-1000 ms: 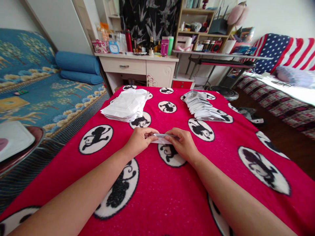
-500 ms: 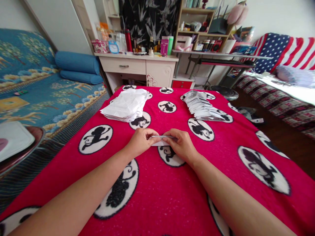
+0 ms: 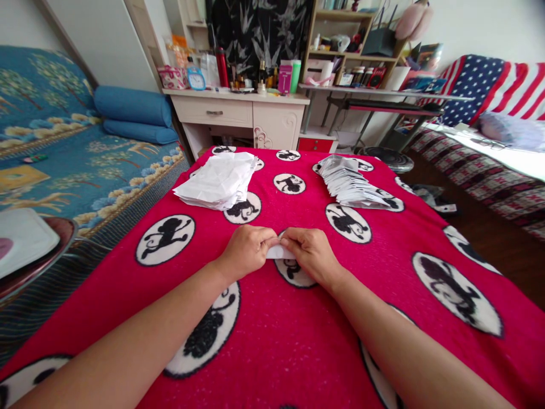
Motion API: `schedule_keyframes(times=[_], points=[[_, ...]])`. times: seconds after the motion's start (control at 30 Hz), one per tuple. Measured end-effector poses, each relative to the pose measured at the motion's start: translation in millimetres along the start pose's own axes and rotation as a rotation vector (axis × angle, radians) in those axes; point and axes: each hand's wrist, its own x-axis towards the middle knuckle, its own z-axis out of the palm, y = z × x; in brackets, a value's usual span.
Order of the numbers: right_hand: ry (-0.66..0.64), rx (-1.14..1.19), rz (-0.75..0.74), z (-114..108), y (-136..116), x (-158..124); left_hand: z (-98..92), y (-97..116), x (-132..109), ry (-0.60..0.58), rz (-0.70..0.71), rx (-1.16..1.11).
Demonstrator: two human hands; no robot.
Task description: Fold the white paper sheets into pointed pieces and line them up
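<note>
Between my two hands is a small folded piece of white paper (image 3: pixel 279 252), held just above the red patterned cloth (image 3: pixel 272 329). My left hand (image 3: pixel 249 249) pinches its left end, and my right hand (image 3: pixel 310 251) grips the right end, with the fingertips almost meeting in the middle. Much of the paper is hidden behind the fingers. Farther off to the left lies a pile of loose white sheets (image 3: pixel 217 180). At the far right, a fanned row of folded papers (image 3: pixel 353 184) rests on the cloth.
A white dresser (image 3: pixel 230 111) with bottles and a blue clock (image 3: pixel 196 78) stands beyond the cloth. On the left is a blue patterned sofa (image 3: pixel 63 165) and a tray (image 3: pixel 68 230) near the edge. A bed (image 3: pixel 481 165) is at the right.
My fingers have closed further over the paper, so less of it shows. The left hand has turned slightly and shifted a little to the right. Both paper piles look the same.
</note>
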Motion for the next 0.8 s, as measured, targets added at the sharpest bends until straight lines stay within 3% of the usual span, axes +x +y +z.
schedule_keyframes(times=[0.3,0.43,0.63,0.8], points=[[0.053,0.220,0.137,1.7,15.3,3.1,2.6,-16.9,3.0,0.156,-0.179,-0.137],[0.026,0.283,0.191,-2.2,16.7,3.3,0.6,-18.2,4.7,0.137,-0.223,-0.171],[0.056,0.062,0.156,-6.1,11.9,4.1,0.8,-16.1,6.6,0.094,-0.225,-0.163],[0.105,0.045,0.184,-4.1,10.4,5.0,1.0,-17.0,7.7,0.176,-0.287,-0.298]])
